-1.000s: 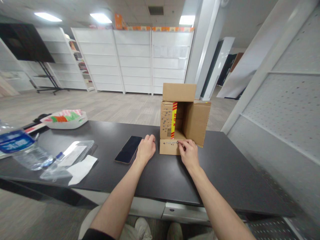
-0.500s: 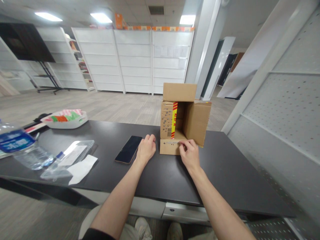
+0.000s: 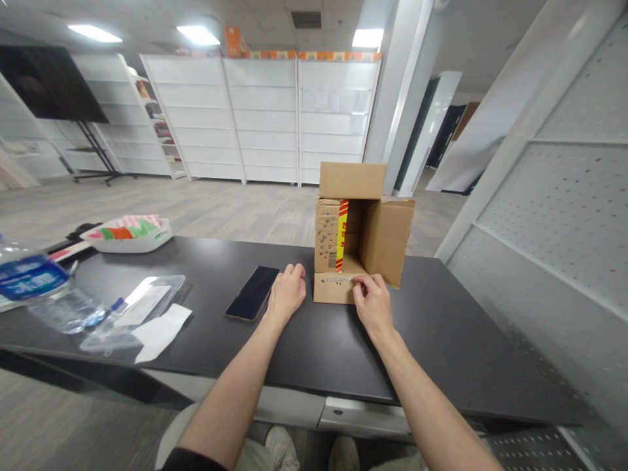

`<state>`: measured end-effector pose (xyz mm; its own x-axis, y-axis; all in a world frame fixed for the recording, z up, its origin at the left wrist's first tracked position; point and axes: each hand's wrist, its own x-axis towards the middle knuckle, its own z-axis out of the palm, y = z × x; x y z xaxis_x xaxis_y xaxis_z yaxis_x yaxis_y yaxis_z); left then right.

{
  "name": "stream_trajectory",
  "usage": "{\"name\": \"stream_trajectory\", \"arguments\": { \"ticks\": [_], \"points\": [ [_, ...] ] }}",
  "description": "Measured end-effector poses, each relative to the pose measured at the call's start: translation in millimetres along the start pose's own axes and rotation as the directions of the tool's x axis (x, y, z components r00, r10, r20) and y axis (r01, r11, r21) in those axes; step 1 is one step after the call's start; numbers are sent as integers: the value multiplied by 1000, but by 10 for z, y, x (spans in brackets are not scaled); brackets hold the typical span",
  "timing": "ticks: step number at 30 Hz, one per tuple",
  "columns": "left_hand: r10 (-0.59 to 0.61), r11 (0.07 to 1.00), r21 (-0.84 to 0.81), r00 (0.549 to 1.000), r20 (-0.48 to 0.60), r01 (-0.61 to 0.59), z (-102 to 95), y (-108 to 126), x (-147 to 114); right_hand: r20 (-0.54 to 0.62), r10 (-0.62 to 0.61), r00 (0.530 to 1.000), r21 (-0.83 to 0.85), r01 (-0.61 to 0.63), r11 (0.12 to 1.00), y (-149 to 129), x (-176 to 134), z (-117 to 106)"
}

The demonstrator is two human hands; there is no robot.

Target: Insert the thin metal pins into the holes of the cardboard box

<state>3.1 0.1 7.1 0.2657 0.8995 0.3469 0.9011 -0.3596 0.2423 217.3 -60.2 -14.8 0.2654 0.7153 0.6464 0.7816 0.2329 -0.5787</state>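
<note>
A cardboard box [image 3: 388, 239] stands on its side on the black table, its opening facing me and its flaps spread. My right hand [image 3: 373, 299] is at the right part of the lower flap [image 3: 331, 294], thumb and fingertips pinched together at its surface; whatever is between them is too small to name. A row of small light round pieces runs along that flap to the left of the fingertips. Curled and closed, my left hand [image 3: 288, 289] rests on the table between the phone [image 3: 252, 294] and the box. The inside of its fingers is hidden.
On the left lie a water bottle [image 3: 46, 288], a clear plastic case [image 3: 152, 297] and a white paper [image 3: 164, 332]. Behind them is a white basket [image 3: 130, 243] with coloured cloth-like contents. A perforated panel [image 3: 574, 209] borders the table's right side.
My right hand's fingertips have shifted very slightly to the right along the lower flap. My left hand, the box and the phone look the same.
</note>
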Motion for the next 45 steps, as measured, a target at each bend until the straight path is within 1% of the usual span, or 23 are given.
{"name": "stream_trajectory", "arguments": {
  "ticks": [9, 12, 16, 20, 25, 27, 30, 37, 41, 45],
  "points": [
    [1, 1000, -5, 1000, 3, -1, -3, -3, 3, 19, -5, 1000, 14, 4, 1000, 14, -10, 12],
    [-1, 1000, -5, 1000, 3, 1, -1, -1, -1, 30, -24, 999, 10, 23, 1000, 8, -14, 12],
    [7, 1000, 2, 1000, 1, -7, 1, 0, 0, 56, -123, 991, -58, 126, 990, -52, -31, 14],
    [5, 1000, 12, 1000, -2, -5, 4, -2, 1, 115, -220, 969, -150, 236, 960, -195, -75, 25],
    [7, 1000, 13, 1000, -2, -7, 1, 1, -7, 252, -322, 913, -209, 376, 903, -379, -136, 54],
    [9, 1000, 11, 1000, -8, -9, 6, 0, -7, 289, -335, 897, -233, 405, 884, -414, -146, 70],
    [20, 1000, 11, 1000, -9, -20, 18, -4, -3, 303, -319, 898, -274, 403, 873, -428, -136, 95],
    [21, 1000, 2, 1000, -13, -21, 10, 4, -4, 291, -301, 908, -329, 390, 860, -458, -55, 154],
    [6, 1000, 10, 1000, 3, -6, -16, 19, -13, 253, -263, 931, -363, 344, 866, -492, -6, 238],
    [5, 1000, 7, 1000, 8, -5, -38, 29, -17, 184, -212, 960, -411, 271, 871, -519, 43, 333]
  ]
}}
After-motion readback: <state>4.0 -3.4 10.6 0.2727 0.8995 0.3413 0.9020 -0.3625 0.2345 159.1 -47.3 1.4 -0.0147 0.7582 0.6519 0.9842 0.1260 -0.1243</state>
